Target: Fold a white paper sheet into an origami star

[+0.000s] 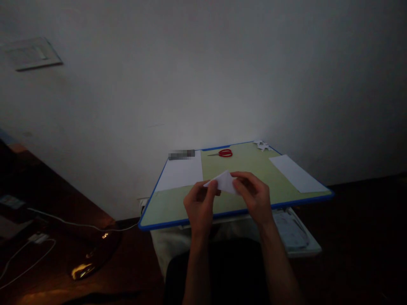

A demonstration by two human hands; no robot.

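Note:
A small folded piece of white paper [225,182] is held up above the near part of the table, its upper corner pointing away from me. My left hand [201,202] pinches its left end between thumb and fingers. At its right edge, my right hand [254,195] grips it with the thumb in front and the fingers curled behind. Beyond the hands, red-handled scissors [225,153] lie on the green tabletop [241,159], blades toward the left.
The blue-edged table stands against a grey wall [203,76]. White paper sheets lie at the left [182,171] and right [295,171]. A dark, blurred-out strip [182,154] sits at the back left, paper scraps [262,145] at the back right. A white cable [79,224] runs at left.

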